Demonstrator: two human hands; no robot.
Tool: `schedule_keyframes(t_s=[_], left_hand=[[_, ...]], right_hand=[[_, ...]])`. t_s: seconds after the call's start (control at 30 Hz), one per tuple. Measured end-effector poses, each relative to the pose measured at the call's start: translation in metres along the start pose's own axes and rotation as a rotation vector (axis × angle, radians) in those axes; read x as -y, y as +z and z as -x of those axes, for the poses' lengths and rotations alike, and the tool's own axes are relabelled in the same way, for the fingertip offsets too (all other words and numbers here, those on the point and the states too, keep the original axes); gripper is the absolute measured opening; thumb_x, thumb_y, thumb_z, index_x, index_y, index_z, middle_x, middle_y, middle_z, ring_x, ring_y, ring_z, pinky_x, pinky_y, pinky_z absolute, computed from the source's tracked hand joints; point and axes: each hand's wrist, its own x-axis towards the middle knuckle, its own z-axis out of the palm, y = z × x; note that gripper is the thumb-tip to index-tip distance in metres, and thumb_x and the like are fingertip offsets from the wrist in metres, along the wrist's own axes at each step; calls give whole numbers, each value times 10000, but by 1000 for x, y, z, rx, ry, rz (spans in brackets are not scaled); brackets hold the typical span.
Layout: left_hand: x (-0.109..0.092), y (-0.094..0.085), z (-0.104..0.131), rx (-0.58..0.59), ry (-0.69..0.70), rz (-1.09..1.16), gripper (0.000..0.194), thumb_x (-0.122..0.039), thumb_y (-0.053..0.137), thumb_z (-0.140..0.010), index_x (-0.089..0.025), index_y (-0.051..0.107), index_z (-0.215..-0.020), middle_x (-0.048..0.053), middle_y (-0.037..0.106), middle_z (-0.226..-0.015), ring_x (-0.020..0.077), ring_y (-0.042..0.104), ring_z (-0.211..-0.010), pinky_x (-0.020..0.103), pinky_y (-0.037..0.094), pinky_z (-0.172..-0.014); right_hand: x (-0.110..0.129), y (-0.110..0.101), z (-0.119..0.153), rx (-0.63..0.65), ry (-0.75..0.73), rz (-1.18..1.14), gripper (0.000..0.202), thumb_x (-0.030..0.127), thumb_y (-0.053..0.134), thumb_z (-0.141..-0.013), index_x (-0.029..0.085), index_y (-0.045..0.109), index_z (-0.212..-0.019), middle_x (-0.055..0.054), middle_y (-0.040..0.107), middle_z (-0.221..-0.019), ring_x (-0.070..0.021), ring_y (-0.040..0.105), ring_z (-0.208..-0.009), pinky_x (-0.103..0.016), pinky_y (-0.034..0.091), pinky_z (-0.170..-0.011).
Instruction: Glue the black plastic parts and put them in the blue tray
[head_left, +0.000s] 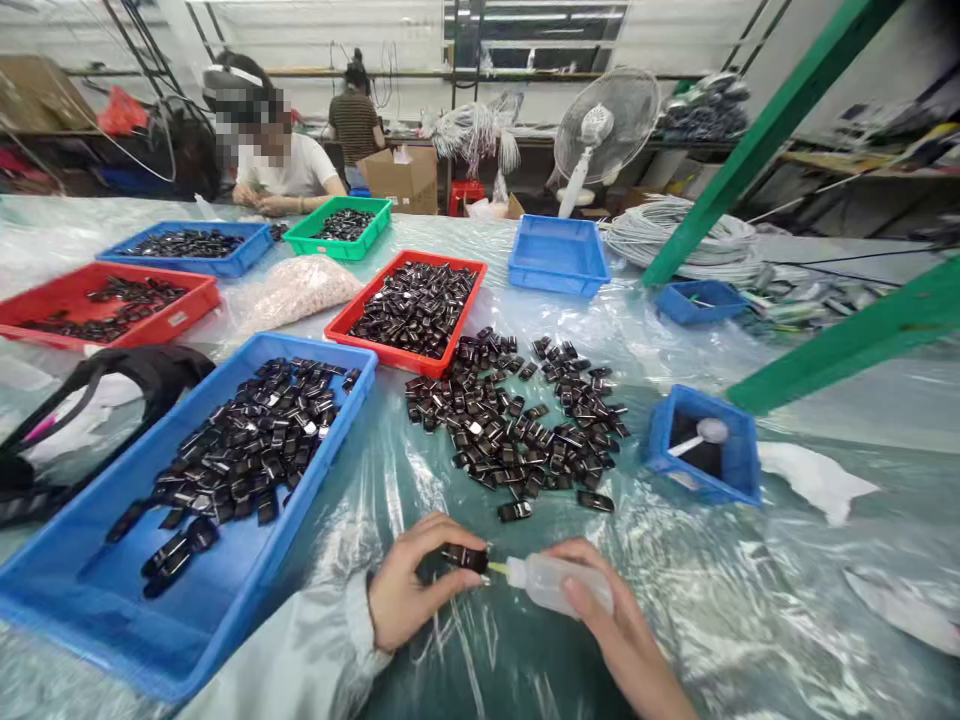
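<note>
Head camera view: low at the near edge of the counter (465,685), the left hand (397,592) pinches a small black part (463,557) between thumb and fingers, lying roughly level. Opposite it, the right hand (621,628) is wrapped around a translucent squeeze bottle (551,583), tipped sideways so that its thin yellowish nozzle (498,567) points at the part's right end; whether the tip touches it cannot be told.

Just beyond the hands, a loose pile of similar black parts (495,440) spreads over the middle of the counter, a few lying apart on its near side. Left of the hands, a large blue tray (172,625) runs slantwise from the counter's near left corner, with more black parts heaped mostly toward its far end. Past that tray's far right corner stands a red tray (390,357), well filled with the same parts, its near right corner by the pile.

Right of the pile, a small blue bin (697,485) holds dark contents and a white-handled tool (709,432), with a white scrap (814,480) beside it. Toward the counter's far left, a person in white (289,175) sits behind a green tray (330,247).
</note>
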Motion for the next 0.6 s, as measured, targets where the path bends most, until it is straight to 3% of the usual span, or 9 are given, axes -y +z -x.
schedule_keyframes(t_s=[0.33,0.6], left_hand=[[-3,1,1,22,-43,-24,157,-236,649,-849,-177,667,-994,57,689,-928,168,630,-867,255,469,-789],[-1,0,2,63,-110,-88,240,-268,640,-854,-224,654,-1089,43,706,-947,175,642,-805,255,478,-733]], right_hand=[[3,-4,-1,1,-44,27,295,552,541,-840,274,616,-899,3,630,-826,-181,599,-744,-209,455,-648],[5,-4,0,-4,-72,74,249,510,526,-865,282,620,-903,14,637,-820,-163,612,-728,-185,457,-636]])
